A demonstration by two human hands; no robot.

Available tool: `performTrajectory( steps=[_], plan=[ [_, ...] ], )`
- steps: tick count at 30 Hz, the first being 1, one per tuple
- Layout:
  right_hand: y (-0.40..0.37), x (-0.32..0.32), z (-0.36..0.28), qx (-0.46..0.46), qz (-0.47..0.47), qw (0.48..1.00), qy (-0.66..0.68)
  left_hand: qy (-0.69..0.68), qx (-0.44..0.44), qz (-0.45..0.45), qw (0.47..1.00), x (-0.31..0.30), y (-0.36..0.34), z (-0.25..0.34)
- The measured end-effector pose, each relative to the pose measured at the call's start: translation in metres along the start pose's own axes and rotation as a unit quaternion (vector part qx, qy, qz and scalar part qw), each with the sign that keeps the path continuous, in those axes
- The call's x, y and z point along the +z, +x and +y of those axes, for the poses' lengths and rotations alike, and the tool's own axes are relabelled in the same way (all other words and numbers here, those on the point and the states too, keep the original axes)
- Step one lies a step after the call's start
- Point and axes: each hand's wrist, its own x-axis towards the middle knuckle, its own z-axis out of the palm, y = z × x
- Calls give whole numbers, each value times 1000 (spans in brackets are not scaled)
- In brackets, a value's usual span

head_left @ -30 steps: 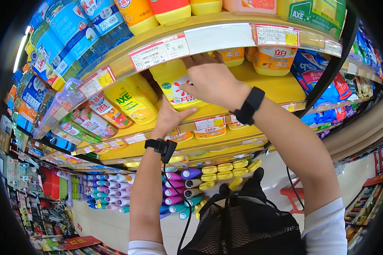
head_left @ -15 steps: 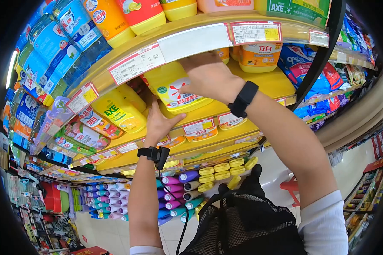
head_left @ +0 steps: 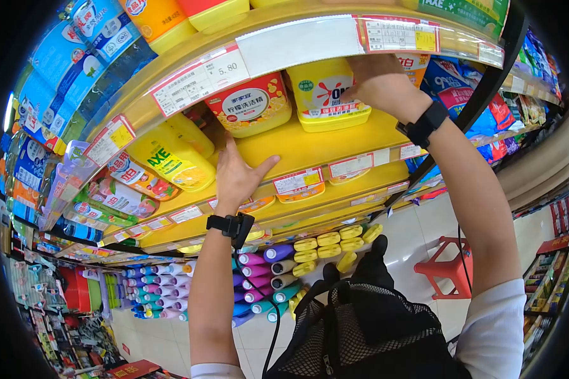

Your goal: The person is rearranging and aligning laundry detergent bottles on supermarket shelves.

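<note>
On the yellow shelf (head_left: 253, 151), a yellow bottle with a red splash logo (head_left: 329, 98) stands upright, with my right hand (head_left: 379, 85) at its right side. The fingertips of that hand are partly hidden behind the bottle and shelf lip, so its grip cannot be made out. Left of it is a red-labelled bottle (head_left: 250, 107). Just below this one, my left hand (head_left: 239, 172) has its thumb and forefinger spread and holds nothing. Yellow AXE bottles (head_left: 171, 158) lean at the left, close to my left hand.
A price-tag rail (head_left: 297, 47) runs above the bottles. Blue bags (head_left: 446, 82) sit past a black upright (head_left: 487, 82) at the right. Below are rows of purple and pink bottles (head_left: 253, 275), yellow packs (head_left: 329, 240) and a red stool (head_left: 446, 268).
My right hand and the yellow splash-logo bottle have moved right, away from my left hand. The red-labelled bottle now shows between them. The camera view has shifted slightly.
</note>
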Motion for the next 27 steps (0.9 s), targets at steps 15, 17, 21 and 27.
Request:
performTrajectory(
  steps=[15, 17, 21, 27],
  plan=[
    [22, 32, 23, 25, -51, 998, -6, 47, 23, 38, 998, 9, 1, -4],
    [23, 37, 24, 27, -37, 999, -12, 46, 24, 38, 998, 8, 1, -3],
    [30, 52, 28, 20, -5, 1000, -5, 43, 44, 47, 997, 8, 1, -3],
    [31, 50, 27, -8, 33, 999, -6, 35, 35, 42, 998, 8, 0, -3]
  ],
)
